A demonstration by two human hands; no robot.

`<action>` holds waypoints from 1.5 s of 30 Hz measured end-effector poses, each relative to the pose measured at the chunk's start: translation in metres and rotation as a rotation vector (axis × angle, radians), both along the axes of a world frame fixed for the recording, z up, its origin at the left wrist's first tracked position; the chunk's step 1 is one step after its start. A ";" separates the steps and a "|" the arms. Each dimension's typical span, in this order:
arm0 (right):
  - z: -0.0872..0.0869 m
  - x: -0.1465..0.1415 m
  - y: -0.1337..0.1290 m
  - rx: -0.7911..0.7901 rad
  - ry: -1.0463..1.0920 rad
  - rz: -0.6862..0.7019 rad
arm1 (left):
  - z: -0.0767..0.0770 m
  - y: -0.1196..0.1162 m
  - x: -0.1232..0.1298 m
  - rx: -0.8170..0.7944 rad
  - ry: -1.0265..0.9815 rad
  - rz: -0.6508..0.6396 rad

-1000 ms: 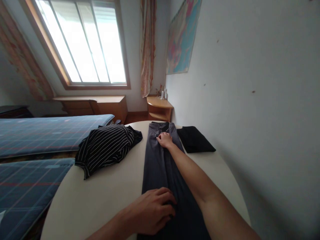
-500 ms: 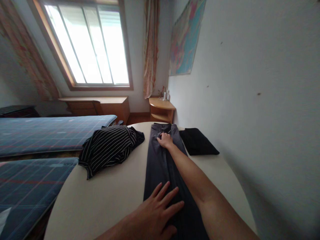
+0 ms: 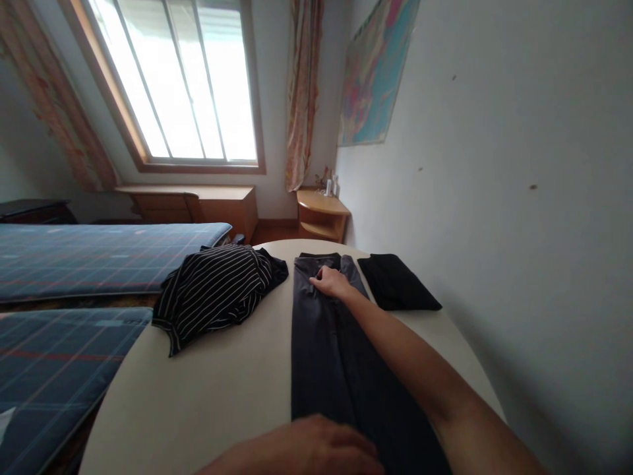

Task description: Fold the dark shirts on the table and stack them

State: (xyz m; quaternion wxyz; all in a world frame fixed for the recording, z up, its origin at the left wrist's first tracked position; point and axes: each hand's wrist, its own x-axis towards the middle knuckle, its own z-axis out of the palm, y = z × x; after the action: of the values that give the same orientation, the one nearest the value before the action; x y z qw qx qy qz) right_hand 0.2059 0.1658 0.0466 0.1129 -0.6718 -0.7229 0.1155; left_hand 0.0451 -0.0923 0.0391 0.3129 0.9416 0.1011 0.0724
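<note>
Dark grey trousers [image 3: 316, 343] lie lengthwise on a round cream table [image 3: 208, 409], waistband at the far end. Near the waistband, my right hand [image 3: 330, 281] is closed, its fingers pinching the trouser fabric. My left hand [image 3: 311, 448] is low at the bottom edge, over the near part of the trousers; it is blurred and partly cut off, so its grip cannot be made out. A black striped garment [image 3: 217, 290] lies crumpled at the left of the table. To the right of the trousers is a folded black garment [image 3: 398, 282].
Beds with blue plaid mattresses [image 3: 99, 260] stand left of the table. A white wall [image 3: 519, 264] runs close along the right side. Beyond the table are a small wooden corner shelf [image 3: 321, 202] and a wooden desk [image 3: 222, 192] under the window.
My left hand has moved down towards the bottom edge, its spread fingers no longer distinct. The trousers' waistband has come slightly nearer with my right hand. The view has shifted a little.
</note>
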 end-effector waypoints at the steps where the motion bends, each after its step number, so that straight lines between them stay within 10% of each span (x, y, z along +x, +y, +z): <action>1: 0.002 0.000 0.001 0.023 0.006 -0.018 | 0.010 0.008 -0.001 0.032 0.004 0.159; 8: 0.008 -0.009 0.030 0.198 0.062 -0.059 | -0.012 0.037 -0.011 0.205 0.120 0.555; 25: 0.012 -0.035 0.090 0.118 0.099 0.076 | -0.012 0.037 -0.009 0.145 0.202 0.538; 45: -0.007 -0.051 0.071 0.274 0.025 0.253 | -0.014 0.040 -0.010 0.133 0.168 0.517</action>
State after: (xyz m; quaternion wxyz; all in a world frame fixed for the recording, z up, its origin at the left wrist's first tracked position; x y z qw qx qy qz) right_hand 0.1548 0.2365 0.0397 0.1968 -0.5526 -0.8090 0.0376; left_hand 0.0349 -0.0524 0.0247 0.2119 0.9058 0.3585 0.0780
